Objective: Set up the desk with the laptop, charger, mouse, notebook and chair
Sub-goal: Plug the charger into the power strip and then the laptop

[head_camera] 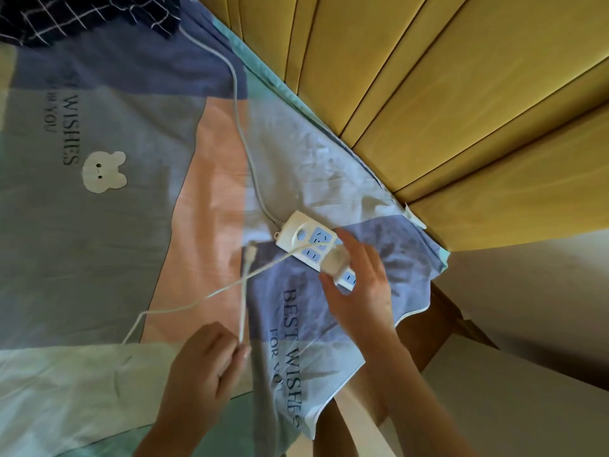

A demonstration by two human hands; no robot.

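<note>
Head view: right hand (359, 288) gripped charger (336, 260) on power strip (296, 234) atop bed (131, 127); left hand (201, 367) fingers pinched cable (243, 311).

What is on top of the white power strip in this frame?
A white charger block sits on the power strip, gripped by the right hand. Its thin cable runs to the left hand. The block covers its socket, so its prongs cannot be seen.

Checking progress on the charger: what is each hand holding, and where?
Right hand grips the charger brick by its sides at the power strip. Left hand pinches the charger cable below its plug end.
</note>
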